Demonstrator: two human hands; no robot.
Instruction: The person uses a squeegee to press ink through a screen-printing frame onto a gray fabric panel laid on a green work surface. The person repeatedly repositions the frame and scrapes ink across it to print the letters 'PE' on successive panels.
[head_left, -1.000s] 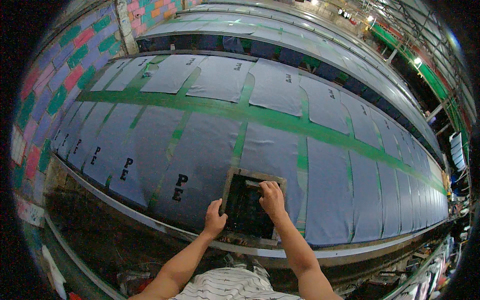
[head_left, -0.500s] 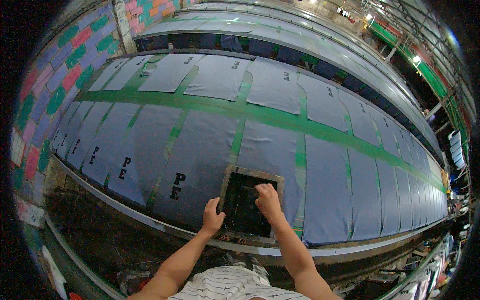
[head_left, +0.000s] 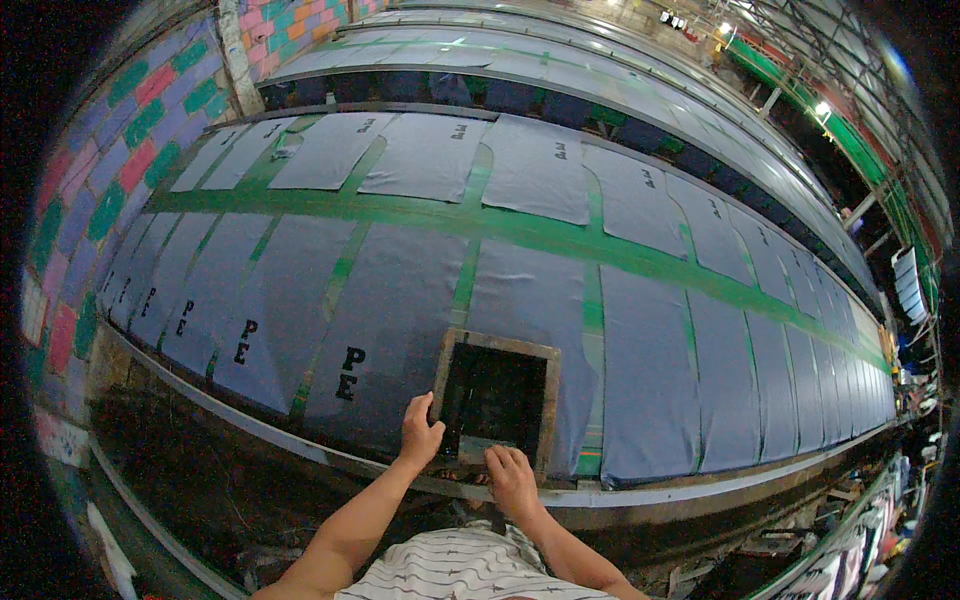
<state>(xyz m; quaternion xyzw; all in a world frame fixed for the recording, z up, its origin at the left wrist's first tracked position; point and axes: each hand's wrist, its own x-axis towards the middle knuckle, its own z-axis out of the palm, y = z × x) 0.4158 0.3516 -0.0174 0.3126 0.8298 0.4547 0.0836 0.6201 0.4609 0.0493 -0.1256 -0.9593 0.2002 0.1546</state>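
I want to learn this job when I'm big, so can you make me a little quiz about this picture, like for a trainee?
1. Which hand is at the left side of the frame?

2. True or false: the right hand is at the frame's far edge.

3. What colour is the strip between the two rows of cloth?
A) red
B) green
C) yellow

Key:
1. The left hand.
2. False: it is at the near edge, by the person's body.
3. B, green.
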